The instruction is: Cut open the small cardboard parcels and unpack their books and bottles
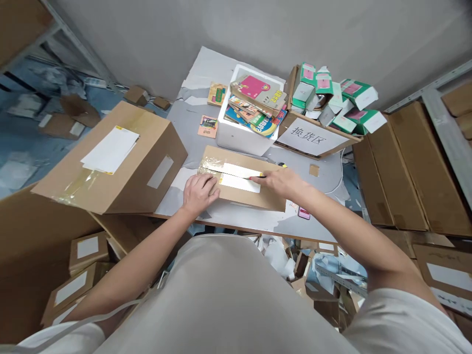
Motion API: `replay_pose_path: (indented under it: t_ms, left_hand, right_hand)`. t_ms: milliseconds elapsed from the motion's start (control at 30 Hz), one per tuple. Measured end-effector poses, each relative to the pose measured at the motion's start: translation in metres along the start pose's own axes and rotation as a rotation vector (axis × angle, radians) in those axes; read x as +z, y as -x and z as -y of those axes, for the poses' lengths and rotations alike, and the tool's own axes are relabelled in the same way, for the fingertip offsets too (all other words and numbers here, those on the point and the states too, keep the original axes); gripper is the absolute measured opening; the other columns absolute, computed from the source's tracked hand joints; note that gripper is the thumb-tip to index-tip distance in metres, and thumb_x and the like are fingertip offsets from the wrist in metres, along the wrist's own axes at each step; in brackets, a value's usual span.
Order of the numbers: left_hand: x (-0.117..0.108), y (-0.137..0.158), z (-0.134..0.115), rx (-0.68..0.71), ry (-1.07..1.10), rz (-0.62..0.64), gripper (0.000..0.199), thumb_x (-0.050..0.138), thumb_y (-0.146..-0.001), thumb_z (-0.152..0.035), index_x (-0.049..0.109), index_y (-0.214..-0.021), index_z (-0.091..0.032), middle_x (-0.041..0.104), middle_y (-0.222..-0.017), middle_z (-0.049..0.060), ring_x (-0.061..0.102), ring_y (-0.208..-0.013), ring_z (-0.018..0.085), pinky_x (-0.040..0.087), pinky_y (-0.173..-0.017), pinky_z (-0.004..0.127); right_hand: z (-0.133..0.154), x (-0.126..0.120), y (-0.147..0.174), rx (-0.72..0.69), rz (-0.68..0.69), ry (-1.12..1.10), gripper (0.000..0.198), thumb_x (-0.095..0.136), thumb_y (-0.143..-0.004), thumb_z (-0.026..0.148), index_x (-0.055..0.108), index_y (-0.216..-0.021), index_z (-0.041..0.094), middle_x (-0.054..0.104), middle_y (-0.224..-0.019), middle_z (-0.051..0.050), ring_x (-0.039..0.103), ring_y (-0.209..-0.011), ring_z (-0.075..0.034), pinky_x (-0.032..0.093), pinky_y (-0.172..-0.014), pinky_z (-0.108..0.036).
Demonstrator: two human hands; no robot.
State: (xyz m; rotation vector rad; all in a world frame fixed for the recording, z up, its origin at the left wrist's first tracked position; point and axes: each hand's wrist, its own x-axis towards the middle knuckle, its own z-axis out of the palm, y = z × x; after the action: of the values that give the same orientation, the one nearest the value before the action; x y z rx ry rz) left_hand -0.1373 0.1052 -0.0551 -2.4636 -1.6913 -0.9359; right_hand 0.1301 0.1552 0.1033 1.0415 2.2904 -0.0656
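Note:
A closed cardboard box [273, 194] lies on the table in front of me, with a white label [241, 184] and clear tape on its top. My left hand [200, 192] grips the box at its left end, fingers bent over the corner. In my right hand [278, 181] is a slim box cutter [257, 177] with a bit of red on it, most of its handle hidden by my fingers. Its tip is at the label, where a thin dark slit runs leftward along the seam. The box's flaps lie flat.
A large taped carton [147, 142] stands at the left. Behind the box are a white foam bin [243, 140] of books and a carton [313, 140] heaped with green-and-white boxes. A phone [304, 213] lies near the table's front edge. Cartons and scraps cover the floor.

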Motion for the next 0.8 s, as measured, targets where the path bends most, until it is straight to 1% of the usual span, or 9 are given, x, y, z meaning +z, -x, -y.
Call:
replay_pose_path:
  t_ms: [100, 167, 233, 333, 500, 600, 667, 733, 800]
  left_hand:
    - [0.005, -0.001, 0.002, 0.013, -0.007, -0.013, 0.026, 0.057, -0.082, -0.035, 0.069, -0.100, -0.021, 0.069, -0.104, 0.010, 0.061, -0.097, 0.026, 0.041, -0.090, 0.040]
    - [0.009, -0.002, 0.003, 0.027, 0.003, -0.024, 0.026, 0.058, -0.081, -0.036, 0.069, -0.099, -0.020, 0.069, -0.104, 0.011, 0.061, -0.097, 0.026, 0.041, -0.090, 0.041]
    - [0.011, -0.002, 0.003, 0.028, 0.017, -0.012, 0.026, 0.059, -0.081, -0.038, 0.069, -0.098, -0.021, 0.069, -0.105, 0.011, 0.061, -0.098, 0.027, 0.041, -0.089, 0.042]
    - [0.012, -0.003, 0.002, 0.024, 0.029, 0.035, 0.027, 0.059, -0.081, -0.039, 0.069, -0.099, -0.022, 0.068, -0.107, 0.011, 0.060, -0.099, 0.027, 0.041, -0.089, 0.042]
    - [0.011, -0.005, -0.001, 0.007, 0.026, 0.062, 0.027, 0.057, -0.082, -0.040, 0.069, -0.099, -0.022, 0.067, -0.108, 0.012, 0.059, -0.103, 0.027, 0.040, -0.091, 0.042]
    - [0.011, -0.007, 0.001, -0.034, 0.040, 0.090, 0.028, 0.057, -0.082, -0.041, 0.069, -0.099, -0.022, 0.067, -0.109, 0.012, 0.058, -0.104, 0.029, 0.039, -0.092, 0.043]
    - [0.010, -0.009, 0.001, -0.057, 0.039, 0.106, 0.029, 0.056, -0.082, -0.042, 0.068, -0.100, -0.022, 0.066, -0.110, 0.012, 0.057, -0.104, 0.029, 0.038, -0.092, 0.044]
    - [0.007, -0.012, -0.001, -0.072, 0.023, 0.131, 0.032, 0.055, -0.082, -0.044, 0.068, -0.102, -0.022, 0.065, -0.112, 0.013, 0.056, -0.106, 0.030, 0.037, -0.093, 0.044]
    - [0.001, -0.014, -0.009, -0.086, -0.009, 0.164, 0.039, 0.054, -0.082, -0.049, 0.066, -0.106, -0.021, 0.064, -0.114, 0.014, 0.054, -0.109, 0.032, 0.034, -0.096, 0.046]
  right_hand:
    - [-0.025, 0.026, 0.051, 0.129, 0.115, -0.021, 0.077, 0.037, -0.087, -0.001, 0.027, -0.147, 0.046, 0.065, -0.108, -0.007, 0.067, -0.077, -0.018, 0.038, -0.062, -0.027]
    - [-0.031, 0.042, 0.076, 0.189, 0.137, -0.042, 0.082, 0.037, -0.085, -0.002, 0.020, -0.148, 0.048, 0.063, -0.116, -0.007, 0.067, -0.078, -0.017, 0.037, -0.061, -0.026]
    - [-0.031, 0.053, 0.090, 0.208, 0.120, -0.061, 0.082, 0.036, -0.086, -0.001, 0.017, -0.149, 0.047, 0.062, -0.117, -0.006, 0.066, -0.078, -0.017, 0.037, -0.061, -0.026]
    - [-0.032, 0.066, 0.099, 0.224, 0.098, -0.079, 0.080, 0.037, -0.086, 0.000, 0.020, -0.149, 0.047, 0.063, -0.115, -0.006, 0.066, -0.075, -0.016, 0.036, -0.059, -0.025]
    - [-0.051, 0.089, 0.126, 0.256, 0.068, -0.109, 0.083, 0.041, -0.082, -0.001, 0.025, -0.146, 0.050, 0.063, -0.122, -0.004, 0.065, -0.070, -0.014, 0.034, -0.055, -0.024]
    - [-0.062, 0.107, 0.154, 0.271, -0.020, -0.148, 0.084, 0.039, -0.081, -0.003, 0.028, -0.145, 0.049, 0.064, -0.118, -0.004, 0.063, -0.069, -0.014, 0.034, -0.054, -0.023]
    - [-0.063, 0.122, 0.172, 0.315, -0.118, -0.263, 0.076, 0.037, -0.084, 0.000, 0.032, -0.145, 0.046, 0.066, -0.111, -0.004, 0.063, -0.070, -0.014, 0.037, -0.055, -0.023]
    - [-0.055, 0.140, 0.180, 0.368, -0.263, -0.501, 0.062, 0.037, -0.091, 0.010, 0.035, -0.146, 0.038, 0.067, -0.106, -0.006, 0.061, -0.070, -0.014, 0.043, -0.060, -0.025]
    - [-0.038, 0.160, 0.175, 0.419, -0.419, -0.844, 0.053, 0.038, -0.095, 0.023, 0.036, -0.148, 0.030, 0.067, -0.104, -0.006, 0.059, -0.066, -0.013, 0.048, -0.064, -0.027]
